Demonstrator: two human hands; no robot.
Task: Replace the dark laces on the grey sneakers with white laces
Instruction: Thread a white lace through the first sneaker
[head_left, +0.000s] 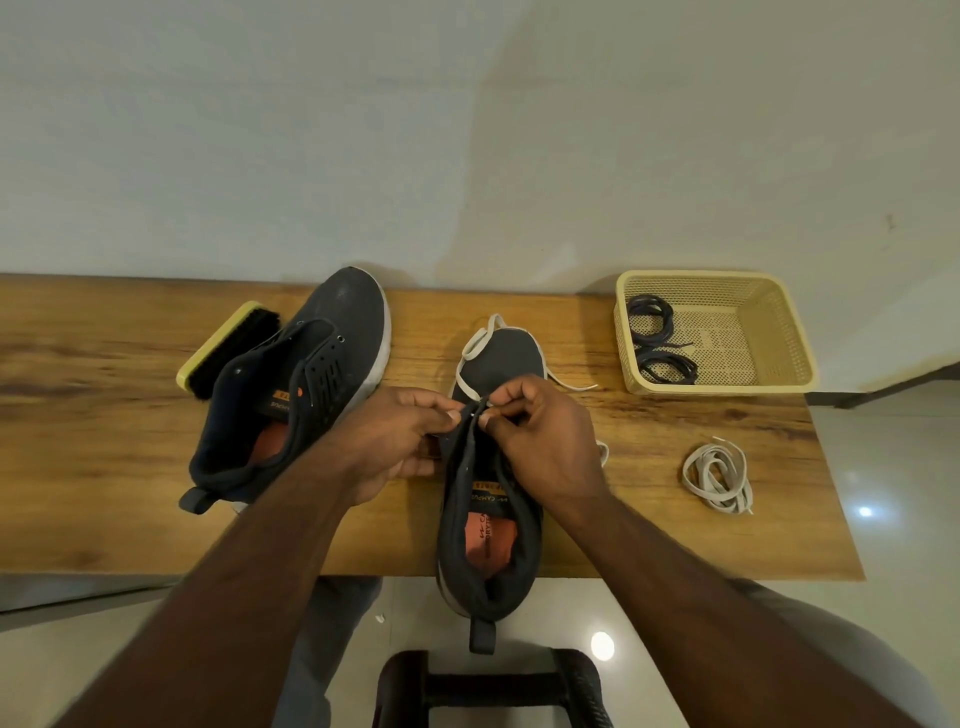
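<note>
Two dark grey sneakers lie on the wooden table (104, 431). The left sneaker (332, 332) has no lace and lies tilted, toe away from me. The right sneaker (493, 530) points away, its heel over the table's front edge. A white lace (480, 343) loops over its toe, one end trailing right. My left hand (400, 441) pinches the sneaker's eyelet flap near the front eyelets. My right hand (540, 431) pinches the white lace at the same spot. A second white lace (719, 475) lies coiled at the right. Two coiled dark laces (657, 338) rest in the basket.
A cream plastic basket (769, 332) stands at the table's back right against the wall. A black shoe brush with a yellow back (223, 345) lies behind the left sneaker. Below the table's front edge a dark stool or frame (488, 691) stands on the glossy floor.
</note>
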